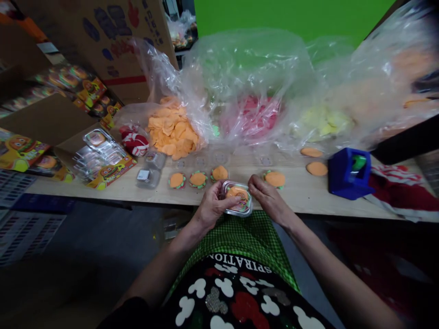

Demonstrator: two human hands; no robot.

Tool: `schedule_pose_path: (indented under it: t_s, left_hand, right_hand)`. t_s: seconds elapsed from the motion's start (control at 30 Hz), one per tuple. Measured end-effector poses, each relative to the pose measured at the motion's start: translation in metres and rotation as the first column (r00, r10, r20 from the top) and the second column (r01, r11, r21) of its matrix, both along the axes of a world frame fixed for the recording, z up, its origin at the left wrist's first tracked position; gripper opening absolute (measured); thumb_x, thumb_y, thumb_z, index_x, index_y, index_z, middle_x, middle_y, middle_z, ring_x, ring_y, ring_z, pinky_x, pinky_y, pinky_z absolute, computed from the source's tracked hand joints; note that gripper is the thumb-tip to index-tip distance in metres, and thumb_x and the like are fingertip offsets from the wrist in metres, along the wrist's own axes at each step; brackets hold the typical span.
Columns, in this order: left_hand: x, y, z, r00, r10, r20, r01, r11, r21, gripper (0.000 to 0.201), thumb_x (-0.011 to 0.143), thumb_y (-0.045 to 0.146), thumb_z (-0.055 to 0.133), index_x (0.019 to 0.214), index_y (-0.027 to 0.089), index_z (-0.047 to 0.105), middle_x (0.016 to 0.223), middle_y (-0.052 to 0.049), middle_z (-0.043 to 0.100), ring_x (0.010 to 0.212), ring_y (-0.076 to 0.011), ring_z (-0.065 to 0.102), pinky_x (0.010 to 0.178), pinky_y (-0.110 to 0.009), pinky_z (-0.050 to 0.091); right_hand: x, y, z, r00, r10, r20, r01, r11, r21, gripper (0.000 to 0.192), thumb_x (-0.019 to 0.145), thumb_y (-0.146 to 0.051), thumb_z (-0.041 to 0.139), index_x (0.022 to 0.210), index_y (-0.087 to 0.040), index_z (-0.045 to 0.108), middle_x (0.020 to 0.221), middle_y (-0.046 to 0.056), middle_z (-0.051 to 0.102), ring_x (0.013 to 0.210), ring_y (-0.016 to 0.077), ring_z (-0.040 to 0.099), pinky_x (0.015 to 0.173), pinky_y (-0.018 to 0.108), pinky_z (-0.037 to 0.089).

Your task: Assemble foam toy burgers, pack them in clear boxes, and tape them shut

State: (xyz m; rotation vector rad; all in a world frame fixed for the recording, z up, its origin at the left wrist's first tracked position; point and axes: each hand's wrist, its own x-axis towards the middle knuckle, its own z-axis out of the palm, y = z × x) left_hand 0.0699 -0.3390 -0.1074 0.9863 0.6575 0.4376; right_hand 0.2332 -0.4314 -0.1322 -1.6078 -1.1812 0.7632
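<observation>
A clear plastic box (pixel 240 213) is grasped in the left hand (pixel 210 206), its thumb laid across the top, just above the front edge of the table. The fingers of the right hand (pixel 269 196) are bunched at the box's right edge; whether the edge is pinched cannot be told. The pale wood table (pixel 295 198) is backed by a bright green panel (pixel 274 13). The panel's lower part is veiled by clear bags (pixel 254 50), and the right-hand bags are blurred and cut off by the frame. The lettering on the label inside the box cannot be read. Orange pieces (pixel 173 130), pink pieces (pixel 260 114) and yellow pieces (pixel 325 121) are held in the bags. Clear packs (pixel 99 157) are stacked in a printed carton (pixel 118 174) at left. A blue tape dispenser (pixel 345 178) is set at right.
</observation>
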Motion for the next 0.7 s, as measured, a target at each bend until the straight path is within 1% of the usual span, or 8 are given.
schedule_pose_path:
  t_s: [0.13, 0.27, 0.3, 0.37, 0.43, 0.5, 0.6, 0.7]
  left_hand:
    - [-0.006, 0.003, -0.004, 1.000, 0.002, -0.028, -0.001, 1.000, 0.013, 0.050, 0.059, 0.027, 0.091, 0.100, 0.013, 0.065, 0.089, -0.003, 0.070, 0.078, -0.0142, 0.064, 0.075, -0.026, 0.052]
    - [-0.012, 0.007, -0.008, 0.999, 0.007, -0.032, -0.007, 1.000, -0.012, 0.049, 0.059, 0.027, 0.091, 0.101, 0.013, 0.067, 0.089, -0.003, 0.070, 0.077, -0.0134, 0.064, 0.075, -0.025, 0.051]
    - [-0.012, 0.007, -0.009, 0.999, 0.017, -0.029, -0.018, 1.000, -0.023, 0.050, 0.059, 0.028, 0.091, 0.100, 0.013, 0.067, 0.089, -0.003, 0.070, 0.077, -0.0134, 0.065, 0.075, -0.025, 0.051]
    - [-0.012, 0.006, -0.010, 0.998, 0.053, -0.019, -0.054, 0.998, -0.044, 0.051, 0.059, 0.028, 0.091, 0.101, 0.013, 0.066, 0.089, -0.003, 0.071, 0.077, -0.0135, 0.065, 0.076, -0.026, 0.052]
    - [-0.010, 0.005, -0.010, 0.996, 0.088, 0.000, -0.088, 0.994, -0.061, 0.053, 0.059, 0.029, 0.091, 0.102, 0.013, 0.064, 0.089, -0.003, 0.071, 0.077, -0.0139, 0.065, 0.076, -0.026, 0.053]
    - [-0.008, 0.004, -0.009, 0.994, 0.106, 0.016, -0.105, 0.992, -0.066, 0.054, 0.060, 0.030, 0.091, 0.102, 0.013, 0.063, 0.090, -0.003, 0.071, 0.078, -0.0147, 0.066, 0.076, -0.027, 0.053]
    - [-0.006, 0.005, -0.006, 0.994, 0.108, 0.025, -0.107, 0.994, -0.031, 0.053, 0.061, 0.030, 0.091, 0.102, 0.014, 0.063, 0.092, -0.003, 0.070, 0.078, -0.0146, 0.065, 0.077, -0.027, 0.053]
    - [-0.004, 0.008, -0.003, 0.998, 0.059, -0.004, -0.059, 0.998, 0.003, 0.054, 0.057, 0.027, 0.092, 0.100, 0.014, 0.063, 0.089, -0.002, 0.068, 0.077, -0.0133, 0.063, 0.074, -0.025, 0.051]
  right_hand:
    - [-0.002, 0.003, -0.003, 0.998, 0.063, -0.026, -0.063, 0.998, -0.008, 0.042, 0.097, -0.057, 0.043, 0.072, -0.023, 0.040, 0.069, -0.002, 0.040, 0.066, 0.0160, 0.039, 0.062, 0.031, 0.032]
    - [-0.010, 0.007, -0.008, 1.000, 0.026, -0.005, -0.026, 1.000, 0.017, 0.045, 0.096, -0.058, 0.045, 0.068, -0.023, 0.040, 0.064, -0.002, 0.039, 0.063, 0.0155, 0.037, 0.060, 0.031, 0.029]
    - [-0.012, 0.009, -0.010, 0.999, 0.010, -0.039, -0.009, 1.000, 0.015, 0.045, 0.095, -0.059, 0.046, 0.069, -0.023, 0.041, 0.064, -0.003, 0.039, 0.062, 0.0153, 0.036, 0.059, 0.031, 0.029]
    - [-0.015, 0.012, -0.017, 0.983, -0.031, -0.179, 0.030, 1.000, -0.008, 0.044, 0.093, -0.060, 0.048, 0.069, -0.024, 0.040, 0.062, -0.003, 0.037, 0.059, 0.0149, 0.034, 0.055, 0.030, 0.028]
    - [-0.017, 0.014, -0.024, 0.941, -0.072, -0.331, 0.066, 0.997, -0.028, 0.044, 0.093, -0.061, 0.047, 0.069, -0.024, 0.039, 0.060, -0.004, 0.034, 0.055, 0.0146, 0.032, 0.052, 0.029, 0.027]
    - [-0.017, 0.015, -0.026, 0.915, -0.094, -0.393, 0.096, 0.995, -0.014, 0.044, 0.094, -0.059, 0.045, 0.069, -0.024, 0.039, 0.060, -0.004, 0.035, 0.055, 0.0146, 0.032, 0.051, 0.029, 0.028]
    - [-0.017, 0.014, -0.022, 0.942, -0.073, -0.329, 0.088, 0.996, 0.030, 0.041, 0.092, -0.056, 0.051, 0.070, -0.024, 0.040, 0.064, -0.004, 0.037, 0.059, 0.0147, 0.035, 0.055, 0.029, 0.030]
    - [-0.018, 0.015, -0.014, 0.972, -0.070, -0.223, 0.084, 0.995, 0.051, 0.038, 0.090, -0.053, 0.052, 0.069, -0.024, 0.039, 0.064, -0.004, 0.035, 0.061, 0.0144, 0.034, 0.056, 0.029, 0.029]
